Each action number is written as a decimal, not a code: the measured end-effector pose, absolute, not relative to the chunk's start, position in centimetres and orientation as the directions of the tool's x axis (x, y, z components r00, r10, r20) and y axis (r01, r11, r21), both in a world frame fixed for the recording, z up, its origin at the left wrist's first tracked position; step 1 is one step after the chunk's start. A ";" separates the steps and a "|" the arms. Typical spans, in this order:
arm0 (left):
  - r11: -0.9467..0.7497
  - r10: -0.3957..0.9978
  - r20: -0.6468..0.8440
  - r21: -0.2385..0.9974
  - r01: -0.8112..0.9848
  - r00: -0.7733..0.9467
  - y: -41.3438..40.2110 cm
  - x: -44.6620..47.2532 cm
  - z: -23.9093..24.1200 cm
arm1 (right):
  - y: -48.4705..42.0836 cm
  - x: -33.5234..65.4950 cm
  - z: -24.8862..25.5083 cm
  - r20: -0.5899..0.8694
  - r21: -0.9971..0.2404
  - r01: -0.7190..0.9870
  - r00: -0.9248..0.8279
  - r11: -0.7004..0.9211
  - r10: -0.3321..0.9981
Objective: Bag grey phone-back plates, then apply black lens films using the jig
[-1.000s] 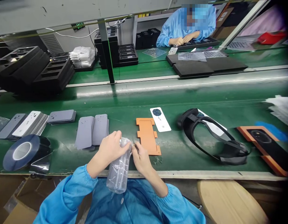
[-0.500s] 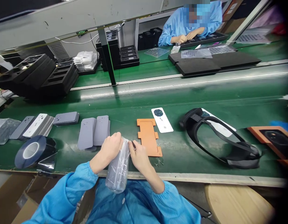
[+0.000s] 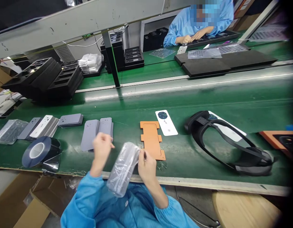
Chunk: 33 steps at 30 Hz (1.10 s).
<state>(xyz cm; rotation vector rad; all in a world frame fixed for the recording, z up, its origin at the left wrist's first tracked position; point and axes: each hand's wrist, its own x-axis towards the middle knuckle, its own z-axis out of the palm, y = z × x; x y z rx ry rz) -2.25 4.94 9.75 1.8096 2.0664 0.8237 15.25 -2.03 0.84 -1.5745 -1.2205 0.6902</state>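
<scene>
My right hand (image 3: 146,165) is closed on the top edge of a clear plastic sleeve (image 3: 122,169) with a grey phone back cover inside; a thin dark tool shows between its fingers. The sleeve hangs down toward my blue smock. My left hand (image 3: 101,148) is raised just left of the sleeve, apart from it, fingers pinched together on something I cannot make out. Behind my hands on the green belt lie grey covers (image 3: 97,133) and an orange jig plate (image 3: 151,139). A white cover with a round camera ring (image 3: 166,122) lies beside the jig.
A blue tape roll (image 3: 40,152) sits at the near left, with more cover stacks (image 3: 43,125) behind it. A black headset (image 3: 228,144) lies to the right, another orange jig (image 3: 280,141) past it. Black foam trays (image 3: 51,79) stand far left. Another person works across the belt.
My left hand has let go of the sleeve and lifted away to the left. The sleeve now tilts, held by the right hand alone. The camera has shifted slightly right.
</scene>
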 end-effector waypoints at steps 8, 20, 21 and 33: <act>0.000 1.000 0.000 0.440 0.898 -0.001 1.2 -0.8 12.5 | -1.8 15.4 0.1 0.085 -0.945 0.322 0.405 -0.054 0.910; -0.344 0.885 -0.285 0.137 0.929 0.369 -0.2 1.9 11.0 | -4.8 16.6 2.6 0.098 -0.958 0.285 0.258 0.021 0.961; -0.362 0.870 -0.291 0.169 0.917 0.397 -0.1 1.8 11.0 | -5.2 16.7 2.8 0.122 -0.953 0.295 0.177 0.066 0.977; -0.039 0.884 -0.299 0.717 0.696 0.358 0.8 -0.7 10.0 | -5.4 16.1 4.5 -0.204 -0.979 0.049 -0.208 -0.198 0.957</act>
